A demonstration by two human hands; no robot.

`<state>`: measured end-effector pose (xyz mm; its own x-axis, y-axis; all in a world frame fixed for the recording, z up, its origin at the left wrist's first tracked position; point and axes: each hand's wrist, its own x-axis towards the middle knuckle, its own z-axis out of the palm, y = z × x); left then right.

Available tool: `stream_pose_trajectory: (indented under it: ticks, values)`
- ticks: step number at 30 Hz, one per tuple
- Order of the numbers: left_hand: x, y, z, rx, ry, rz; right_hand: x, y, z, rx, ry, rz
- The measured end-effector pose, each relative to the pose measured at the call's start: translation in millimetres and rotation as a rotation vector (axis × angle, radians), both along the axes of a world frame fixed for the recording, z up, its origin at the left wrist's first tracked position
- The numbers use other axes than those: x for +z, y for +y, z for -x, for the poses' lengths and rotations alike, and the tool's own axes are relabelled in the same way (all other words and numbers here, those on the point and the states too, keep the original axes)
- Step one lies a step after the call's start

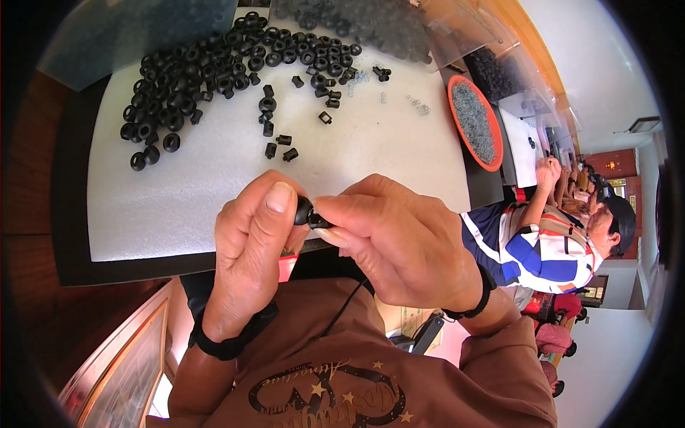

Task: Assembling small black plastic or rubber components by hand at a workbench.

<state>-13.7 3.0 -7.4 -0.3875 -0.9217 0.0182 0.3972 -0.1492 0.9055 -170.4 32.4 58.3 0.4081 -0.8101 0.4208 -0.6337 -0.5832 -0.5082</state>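
Observation:
Close together over the front edge of the white foam sheet [399,143], my two hands meet at small black plastic parts. My left hand [250,250] pinches a round black cord lock shell [302,211] between thumb and fingers. With thumb and forefinger, my right hand [407,250] grips a black cord lock plunger [318,220] against the shell's right side. Whether a spring sits between them is hidden. Beyond my hands lie several loose plungers [284,140], and a large heap of round shells [171,100] spreads over the far left.
Small metal springs [422,108] lie scattered at the far right of the sheet. An orange bowl [492,166] full of springs stands to the right. Clear plastic bins [143,36] line the back. A co-worker [549,242] sits on the right, with other people further off.

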Motion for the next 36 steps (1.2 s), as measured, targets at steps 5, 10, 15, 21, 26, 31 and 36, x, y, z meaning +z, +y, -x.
stream_pose_trajectory:
  ticks: [5,10,15,21,26,31,36]
  values:
    - [-1.8,-1.5,-2.8,-0.052,-0.017,0.042,-0.6,1.4,0.6,0.015,0.0,0.002]
    - [-0.4,-1.1,-3.4,-0.045,-0.073,0.055,-0.8,2.0,2.8,0.014,0.035,0.028]
    - [-4.3,-2.3,-2.3,-0.025,-0.082,0.15,1.8,3.8,4.8,-0.019,0.086,0.032]
    - [-4.3,-1.5,-2.5,-0.018,-0.077,0.144,9.3,7.6,4.5,-0.014,0.095,-0.011]
    - [-5.3,-2.2,-2.6,-0.027,-0.062,0.146,9.9,8.1,5.3,-0.02,0.089,-0.005]
    - [-4.9,-2.2,-2.3,-0.02,-0.066,0.167,6.7,4.0,7.7,0.015,0.09,-0.012]
    - [-3.0,-1.7,-2.5,-0.05,-0.08,0.184,9.3,3.4,8.8,0.017,0.147,-0.019]
